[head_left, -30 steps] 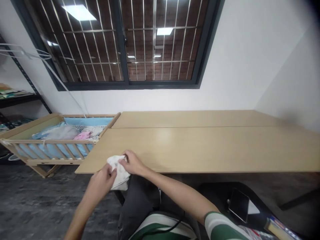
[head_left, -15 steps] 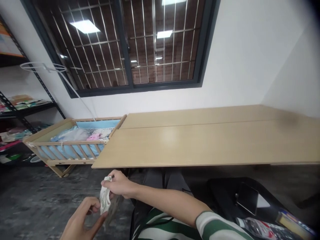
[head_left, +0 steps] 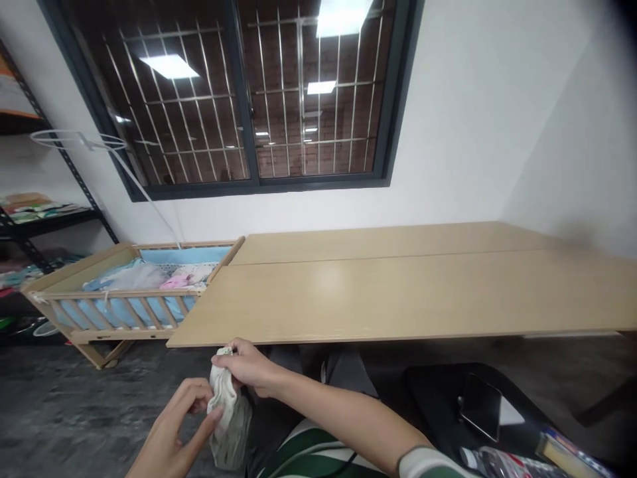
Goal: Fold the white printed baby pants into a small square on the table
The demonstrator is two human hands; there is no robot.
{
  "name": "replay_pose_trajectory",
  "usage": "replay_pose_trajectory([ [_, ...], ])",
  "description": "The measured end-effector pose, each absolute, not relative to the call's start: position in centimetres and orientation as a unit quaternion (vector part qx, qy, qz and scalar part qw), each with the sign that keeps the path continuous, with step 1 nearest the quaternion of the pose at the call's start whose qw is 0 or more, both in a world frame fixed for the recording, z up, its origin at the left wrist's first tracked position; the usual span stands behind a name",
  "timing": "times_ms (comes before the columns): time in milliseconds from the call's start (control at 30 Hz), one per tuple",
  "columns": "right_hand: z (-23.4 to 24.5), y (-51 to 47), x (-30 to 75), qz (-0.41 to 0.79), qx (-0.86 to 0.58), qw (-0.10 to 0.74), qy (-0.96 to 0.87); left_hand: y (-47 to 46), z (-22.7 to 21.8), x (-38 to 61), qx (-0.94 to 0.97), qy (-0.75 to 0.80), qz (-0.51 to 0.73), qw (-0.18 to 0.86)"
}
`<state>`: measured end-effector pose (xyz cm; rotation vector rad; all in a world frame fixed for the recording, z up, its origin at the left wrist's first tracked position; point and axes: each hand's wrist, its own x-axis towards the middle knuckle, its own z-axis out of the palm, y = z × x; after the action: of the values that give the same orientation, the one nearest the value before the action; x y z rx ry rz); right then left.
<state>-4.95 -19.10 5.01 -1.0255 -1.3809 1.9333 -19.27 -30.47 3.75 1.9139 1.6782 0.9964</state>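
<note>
A pale, off-white cloth [head_left: 226, 405] with faint markings hangs bunched in folds between my hands, low and left of centre. My right hand [head_left: 249, 366] is closed on its upper end, thumb on top, just in front of the table's near edge. At the cloth's left side, my left hand [head_left: 176, 421] pinches the folded edge between thumb and fingers. The lower part drapes down loosely over the dark floor and beside my lap. What kind of cloth item it is cannot be made out.
A light wooden table [head_left: 348, 292] stretches ahead to the right. To the left stands a wooden crib [head_left: 114, 312] with blue lining and bedding. On a black seat [head_left: 428, 392] at right lie a dark phone-like device [head_left: 480, 406] and a plastic bottle [head_left: 512, 463]. Black shelving [head_left: 74, 219] stands far left.
The cloth has opened out and hangs lower and wider than before. Both hands remain on it and have shifted slightly right in view. The camera view has tilted a little upward.
</note>
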Motion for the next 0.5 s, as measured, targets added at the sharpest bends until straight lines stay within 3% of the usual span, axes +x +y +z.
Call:
replay_pose_trajectory([
  [333,6.0,-19.3,-0.5,0.658,-0.177,0.17,-0.712,-29.8,3.4,-19.0,0.638,0.631,0.366,0.248],
  [433,6.0,-18.5,1.2,0.55,-0.184,0.186,-0.793,-29.7,3.5,-21.0,0.641,0.651,0.363,0.184],
  [500,6.2,-17.8,2.9,0.492,-0.228,0.201,-0.816,-29.8,3.5,-23.4,0.633,0.676,0.369,0.078],
])
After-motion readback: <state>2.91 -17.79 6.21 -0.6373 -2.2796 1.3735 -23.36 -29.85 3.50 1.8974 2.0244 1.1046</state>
